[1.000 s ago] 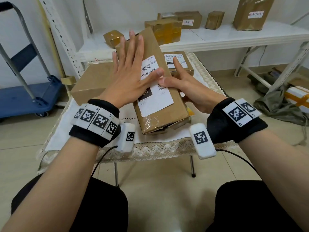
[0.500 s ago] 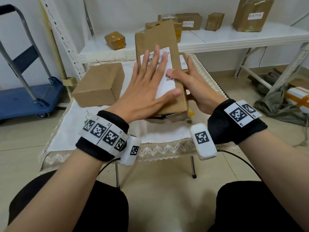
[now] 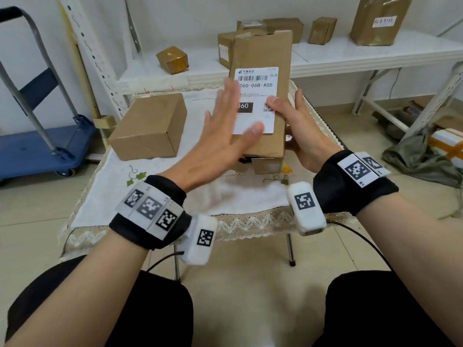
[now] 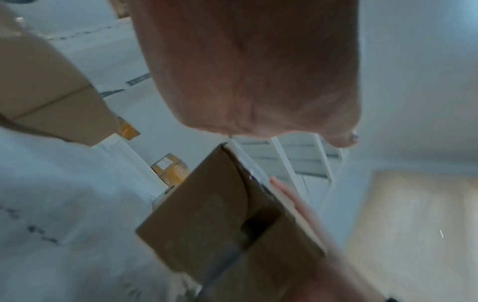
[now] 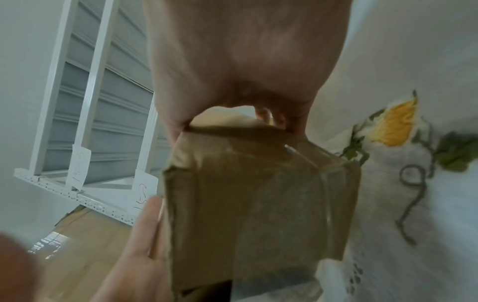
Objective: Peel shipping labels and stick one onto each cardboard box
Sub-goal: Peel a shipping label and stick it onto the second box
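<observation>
A long cardboard box [image 3: 271, 53] stands tilted up on its near end on the small table, with a white shipping label [image 3: 258, 81] stuck on its upper face. My right hand [image 3: 298, 126] grips the box's right side, thumb on the label's edge. My left hand [image 3: 225, 131] lies flat with straight fingers over the label's left part. The right wrist view shows the box's taped end [image 5: 258, 204] under my palm. In the left wrist view the box [image 4: 207, 214] shows blurred. A second, plain box [image 3: 150, 126] lies on the table's left.
The table carries a white embroidered cloth [image 3: 120, 201] with a lace edge. Behind it a white shelf [image 3: 350, 56] holds several brown boxes, some labelled. A blue hand trolley [image 3: 32, 146] stands at the left. Packages and cloth lie on the floor at right [image 3: 431, 156].
The long box has been tipped up steeper on its near end. My left hand slid down and left across the label, uncovering its upper part. My right hand kept its hold.
</observation>
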A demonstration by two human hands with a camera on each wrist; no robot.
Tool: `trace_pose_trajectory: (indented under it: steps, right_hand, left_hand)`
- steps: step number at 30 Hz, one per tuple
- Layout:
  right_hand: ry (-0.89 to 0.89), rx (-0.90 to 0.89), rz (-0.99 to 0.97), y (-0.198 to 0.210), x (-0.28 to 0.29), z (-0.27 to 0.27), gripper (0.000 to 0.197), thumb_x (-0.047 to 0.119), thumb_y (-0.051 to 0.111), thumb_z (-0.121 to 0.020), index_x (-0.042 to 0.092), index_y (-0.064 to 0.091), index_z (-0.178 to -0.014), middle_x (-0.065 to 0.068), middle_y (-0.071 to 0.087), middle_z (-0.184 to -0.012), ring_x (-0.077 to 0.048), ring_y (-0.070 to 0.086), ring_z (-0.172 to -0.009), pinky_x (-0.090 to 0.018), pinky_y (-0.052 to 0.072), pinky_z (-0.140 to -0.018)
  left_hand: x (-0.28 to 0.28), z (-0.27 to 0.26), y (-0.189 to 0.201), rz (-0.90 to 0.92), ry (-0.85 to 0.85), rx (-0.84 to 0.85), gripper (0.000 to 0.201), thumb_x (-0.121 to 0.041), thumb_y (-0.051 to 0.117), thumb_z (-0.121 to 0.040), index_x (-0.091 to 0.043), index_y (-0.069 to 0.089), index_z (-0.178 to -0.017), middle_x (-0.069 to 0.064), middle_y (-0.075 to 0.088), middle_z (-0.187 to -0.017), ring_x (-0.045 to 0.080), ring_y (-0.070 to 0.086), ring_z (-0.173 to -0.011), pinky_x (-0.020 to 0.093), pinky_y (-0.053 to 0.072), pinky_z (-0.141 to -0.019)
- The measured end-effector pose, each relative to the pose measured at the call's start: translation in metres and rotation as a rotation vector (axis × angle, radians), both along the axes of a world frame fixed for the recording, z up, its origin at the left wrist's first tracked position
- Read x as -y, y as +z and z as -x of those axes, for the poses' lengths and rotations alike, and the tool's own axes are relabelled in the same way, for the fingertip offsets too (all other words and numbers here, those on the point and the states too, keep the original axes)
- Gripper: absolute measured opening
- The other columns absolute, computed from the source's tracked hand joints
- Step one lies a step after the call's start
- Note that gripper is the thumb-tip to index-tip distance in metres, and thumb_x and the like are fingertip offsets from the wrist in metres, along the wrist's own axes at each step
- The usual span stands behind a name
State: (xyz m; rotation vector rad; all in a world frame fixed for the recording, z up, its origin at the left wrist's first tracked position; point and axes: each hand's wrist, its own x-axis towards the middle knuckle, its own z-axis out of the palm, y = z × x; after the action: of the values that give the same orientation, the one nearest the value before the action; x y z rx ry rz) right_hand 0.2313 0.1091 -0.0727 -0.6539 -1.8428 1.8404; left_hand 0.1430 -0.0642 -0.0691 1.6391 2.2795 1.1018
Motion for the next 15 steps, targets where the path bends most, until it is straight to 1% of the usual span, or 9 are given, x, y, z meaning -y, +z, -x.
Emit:
trace_pose_trajectory:
  steps: [2, 3, 5, 6, 7, 8, 10, 13, 15]
  right_hand:
    - [0.037, 0.004, -0.007, 0.0, 0.0, 0.001, 0.106, 0.054, 0.067, -0.091, 0.032, -0.007, -0.164, 0.012, 0.072, -0.128, -0.013, 0.069, -0.114, -0.041, 0.053, -0.099]
    - [0.06, -0.001, -0.014, 0.001, 0.001, 0.001, 0.104, 0.054, 0.067, -0.092, 0.033, -0.006, -0.163, 0.013, 0.073, -0.126, -0.012, 0.071, -0.111, -0.039, 0.055, -0.094]
    - [0.091, -0.019, -0.028, 0.003, 0.002, 0.001, 0.098, 0.05, 0.063, -0.097, 0.035, -0.009, -0.163, 0.015, 0.074, -0.123, -0.01, 0.072, -0.106, -0.032, 0.056, -0.086]
    - [0.104, -0.033, -0.028, 0.004, 0.002, 0.001, 0.097, 0.049, 0.062, -0.098, 0.036, -0.009, -0.163, 0.015, 0.073, -0.123, -0.01, 0.072, -0.108, -0.034, 0.057, -0.091]
    - [0.123, -0.048, -0.028, 0.004, 0.003, 0.001, 0.098, 0.05, 0.064, -0.096, 0.036, -0.007, -0.163, 0.015, 0.072, -0.125, -0.012, 0.071, -0.112, -0.039, 0.056, -0.098]
    - [0.136, -0.061, -0.027, 0.004, 0.003, 0.002, 0.099, 0.051, 0.065, -0.094, 0.035, -0.003, -0.163, 0.014, 0.071, -0.128, -0.015, 0.07, -0.116, -0.047, 0.053, -0.104]
    - [0.159, -0.088, -0.024, 0.003, 0.002, 0.003, 0.097, 0.05, 0.067, -0.092, 0.033, 0.003, -0.163, 0.01, 0.07, -0.132, -0.021, 0.069, -0.12, -0.055, 0.048, -0.109]
    - [0.168, -0.11, -0.063, 0.007, 0.002, 0.005, 0.098, 0.047, 0.066, -0.094, 0.031, 0.0, -0.164, 0.006, 0.066, -0.139, -0.017, 0.068, -0.121, -0.049, 0.047, -0.112]
    - [0.146, -0.112, -0.152, 0.013, 0.006, 0.004, 0.107, 0.055, 0.068, -0.087, 0.033, -0.003, -0.164, 0.005, 0.042, -0.161, -0.014, 0.056, -0.136, -0.045, 0.041, -0.118]
  left_hand:
    - [0.004, 0.005, 0.012, -0.072, 0.137, 0.223, 0.093, -0.076, 0.029, -0.093, -0.03, -0.015, -0.16, -0.012, -0.017, -0.169, 0.007, -0.012, -0.155, 0.048, -0.003, -0.128]
    - [0.005, 0.013, 0.015, -0.069, 0.207, 0.348, 0.091, -0.074, 0.036, -0.094, -0.033, -0.011, -0.161, -0.013, -0.008, -0.17, 0.007, -0.003, -0.156, 0.046, 0.002, -0.128]
    - [0.009, 0.029, 0.015, -0.056, 0.265, 0.61, 0.102, -0.074, 0.056, -0.086, -0.032, 0.005, -0.163, -0.011, 0.021, -0.168, 0.011, 0.022, -0.154, 0.042, 0.012, -0.126]
    - [0.011, 0.036, 0.014, -0.054, 0.248, 0.692, 0.105, -0.072, 0.066, -0.081, -0.025, 0.019, -0.162, -0.007, 0.039, -0.161, 0.013, 0.039, -0.147, 0.041, 0.021, -0.125]
    - [0.013, 0.04, 0.013, -0.056, 0.214, 0.737, 0.097, -0.066, 0.072, -0.08, -0.018, 0.036, -0.156, -0.004, 0.056, -0.149, 0.015, 0.054, -0.135, 0.041, 0.032, -0.122]
    - [0.014, 0.041, 0.013, -0.059, 0.188, 0.758, 0.077, -0.055, 0.074, -0.084, -0.014, 0.051, -0.145, -0.003, 0.067, -0.136, 0.016, 0.064, -0.124, 0.04, 0.042, -0.116]
    - [0.015, 0.037, 0.015, -0.086, 0.153, 0.792, 0.045, -0.038, 0.073, -0.088, -0.017, 0.066, -0.127, -0.002, 0.075, -0.121, 0.017, 0.071, -0.108, 0.035, 0.052, -0.104]
    - [0.014, 0.033, 0.019, -0.142, 0.146, 0.863, 0.048, -0.038, 0.077, -0.076, -0.018, 0.072, -0.118, -0.004, 0.077, -0.111, 0.014, 0.072, -0.094, 0.029, 0.057, -0.082]
    - [0.013, 0.032, 0.02, -0.143, 0.158, 0.865, 0.047, -0.037, 0.078, -0.078, -0.018, 0.071, -0.121, -0.004, 0.076, -0.108, 0.013, 0.072, -0.088, 0.028, 0.057, -0.071]
